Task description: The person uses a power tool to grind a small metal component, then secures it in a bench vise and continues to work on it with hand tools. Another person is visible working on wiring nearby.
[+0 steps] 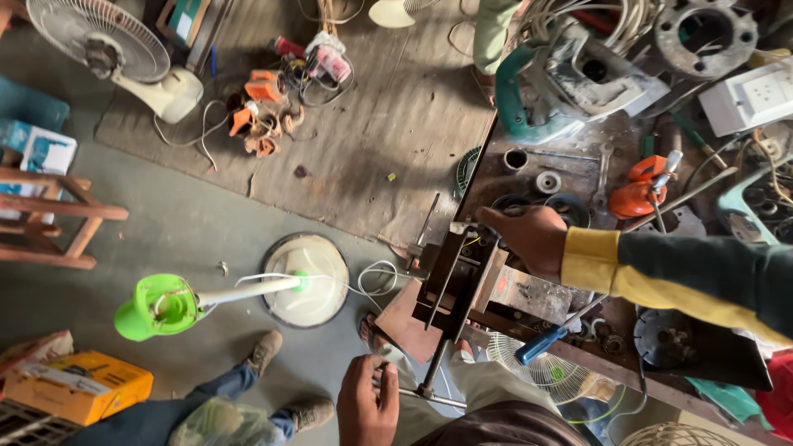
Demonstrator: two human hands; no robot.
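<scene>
At the near edge of the cluttered tabletop (496, 177), a dark bench vise (453, 277) is bolted on, its screw running down to a thin metal handle bar (417, 396). The person's left hand (366, 405), low in the scene, has its grip curled tight around that handle bar. The right hand (529, 239), in a dark sleeve with a yellow cuff, rests its grip closed over the top of the vise, fingers folded against the far jaw; what lies beneath the palm is hidden. Just right of the vise lies a blue-handled screwdriver (545, 340). On the floor to the left stands a fan stand with a round white base (307, 279) and a green motor housing (159, 307). Another person's shoes (264, 351) show near it.
</scene>
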